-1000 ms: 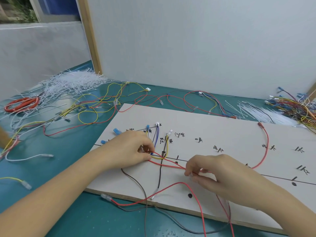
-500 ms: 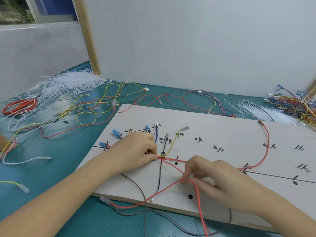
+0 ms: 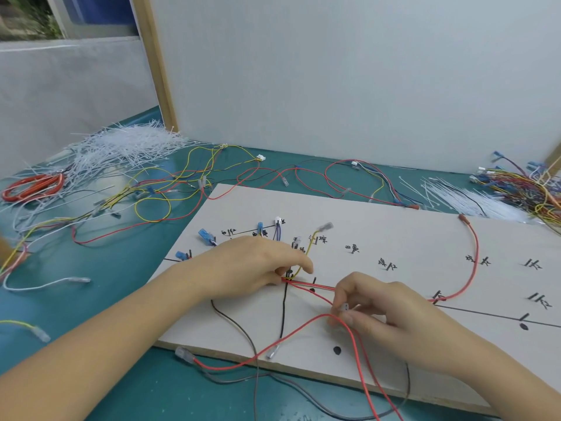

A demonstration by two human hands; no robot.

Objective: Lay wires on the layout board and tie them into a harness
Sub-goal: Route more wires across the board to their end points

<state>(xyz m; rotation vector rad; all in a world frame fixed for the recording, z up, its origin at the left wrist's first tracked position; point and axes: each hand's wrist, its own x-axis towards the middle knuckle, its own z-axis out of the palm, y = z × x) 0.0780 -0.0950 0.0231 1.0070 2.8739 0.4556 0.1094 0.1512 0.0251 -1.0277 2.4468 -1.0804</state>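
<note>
A white layout board (image 3: 394, 238) is lying flat on a teal table (image 3: 91, 299), marked with black lines, dots and handwritten labels. The left hand (image 3: 252, 268) is resting on the board near its middle, with fingers curled down and pinching a bunch of wires (image 3: 287, 276) against the board where red, black and yellow strands are meeting. Just to its right, the right hand (image 3: 382, 308) is pinching a red wire (image 3: 303, 329) between thumb and fingertips, with a small clear connector (image 3: 344, 306) showing at the fingers; the wire is looping down off the front edge of the board and ending in another clear connector (image 3: 184, 355) on the table. A yellow wire (image 3: 309, 247) is running up from the left hand's pinch to a terminal (image 3: 326, 226) lying on the board. A black wire (image 3: 283, 311) is dropping from the same spot toward the front edge. Another red wire (image 3: 473, 256) is arching across the right part of the board. Blue terminals (image 3: 206, 237) are sitting near the board's left corner. Behind the board, loose coloured wires (image 3: 170, 189) are sprawling over the table, with a heap of white cable ties (image 3: 121, 147) at the far left beside red-handled scissors (image 3: 33, 186), more ties (image 3: 464, 196) at the far right, and a tangled bundle of wires (image 3: 528, 186) in the right corner.
</note>
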